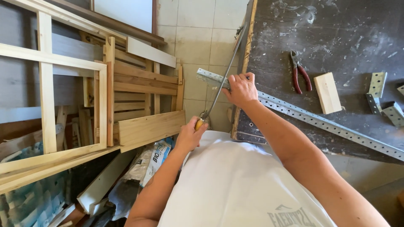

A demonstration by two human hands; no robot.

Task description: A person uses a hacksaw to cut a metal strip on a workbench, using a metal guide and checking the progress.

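Left hand (190, 135) grips a hacksaw (223, 77) by its yellow handle; right hand (240, 89) clamps the perforated steel strip (320, 122) on the scuffed dark workbench (336, 33).

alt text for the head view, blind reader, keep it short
A person's left hand grips a hacksaw across a perforated metal strip that the right hand steadies on a dark workbench; red-handled pliers lie nearby.

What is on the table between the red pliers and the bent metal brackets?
A small wooden block lies on the dark table, between the pliers and the brackets, seen from the head camera.
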